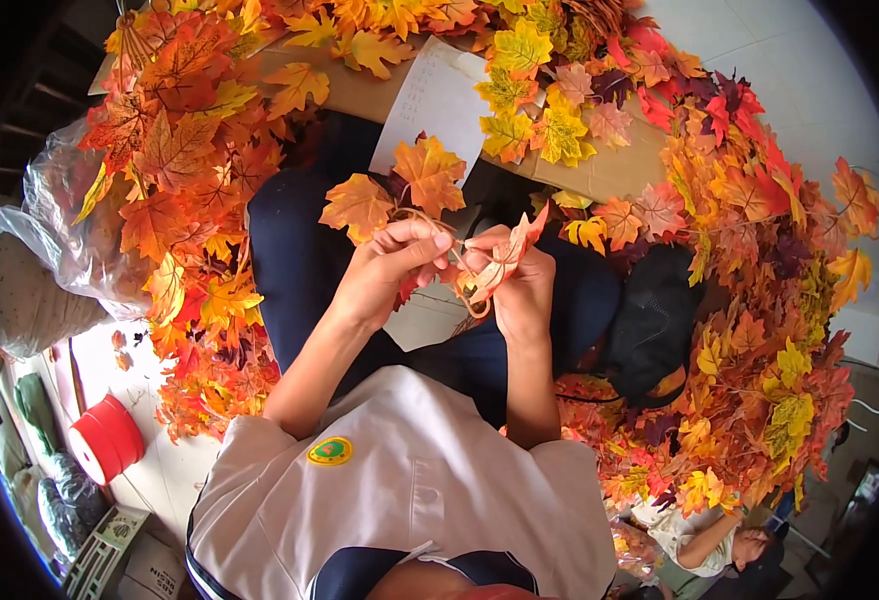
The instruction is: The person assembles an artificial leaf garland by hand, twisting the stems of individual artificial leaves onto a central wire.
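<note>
My left hand (388, 268) pinches a thin tan stem carrying two orange artificial maple leaves (400, 190), which fan out above my fingers. My right hand (520, 290) holds another orange-red artificial leaf (508, 258) against that stem, with a tan loop of stem or wire curling below my fingers. Both hands meet over my lap, above dark blue trousers (295, 250). The join between the stems is hidden by my fingertips.
Heaps of orange, red and yellow artificial leaves (190, 170) ring my lap on both sides. A cardboard sheet (610, 170) with a white paper (435, 100) lies ahead. A red spool (108, 438) and clear plastic bags (70, 240) sit left. Another person (710, 540) crouches at lower right.
</note>
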`<state>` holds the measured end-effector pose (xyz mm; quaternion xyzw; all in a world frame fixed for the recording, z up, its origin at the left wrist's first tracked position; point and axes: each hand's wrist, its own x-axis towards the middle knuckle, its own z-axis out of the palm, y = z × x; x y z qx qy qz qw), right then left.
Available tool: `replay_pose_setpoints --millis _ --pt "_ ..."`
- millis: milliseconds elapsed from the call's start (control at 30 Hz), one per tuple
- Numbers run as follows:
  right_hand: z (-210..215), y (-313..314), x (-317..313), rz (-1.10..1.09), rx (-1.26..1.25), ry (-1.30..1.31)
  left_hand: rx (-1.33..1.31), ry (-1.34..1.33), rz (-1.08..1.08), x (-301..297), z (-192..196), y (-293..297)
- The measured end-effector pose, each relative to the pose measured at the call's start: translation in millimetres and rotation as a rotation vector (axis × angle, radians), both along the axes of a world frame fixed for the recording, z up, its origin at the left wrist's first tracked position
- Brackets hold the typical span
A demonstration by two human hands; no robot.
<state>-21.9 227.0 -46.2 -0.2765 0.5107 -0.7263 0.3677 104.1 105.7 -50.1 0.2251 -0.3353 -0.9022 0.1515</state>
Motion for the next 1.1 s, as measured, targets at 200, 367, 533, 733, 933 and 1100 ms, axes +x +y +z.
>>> replay_pose_setpoints --millis 200,367,533,733,933,1100 --pt "-11.0 2.7 -3.0 -0.082 0.048 0.001 -0.021 0.020 -0.003 -4.3 -0.6 1.7" --pt "-17.9 -0.4 -8.5 0.013 -0.006 -0.072 -0.079 0.009 0.010 -9.1 -3.1 1.8" --pt "-16.6 -1.4 -6.2 -0.030 0.064 -0.114 -0.063 -0.016 -0.007 -9.6 -2.3 0.0" --pt "-8.1 -8.6 4.6 -0.214 0.136 0.366 -0.047 -0.014 0.012 -10.0 -6.4 -3.0" --pt "-8.1 -3.9 8.0 -0.231 0.196 0.495 -0.052 -0.068 -0.029 -3.3 -3.0 -4.1" --pt "-12.1 -4.7 8.0 -0.155 0.254 0.486 -0.100 -0.078 0.025 -2.3 -10.8 0.5"
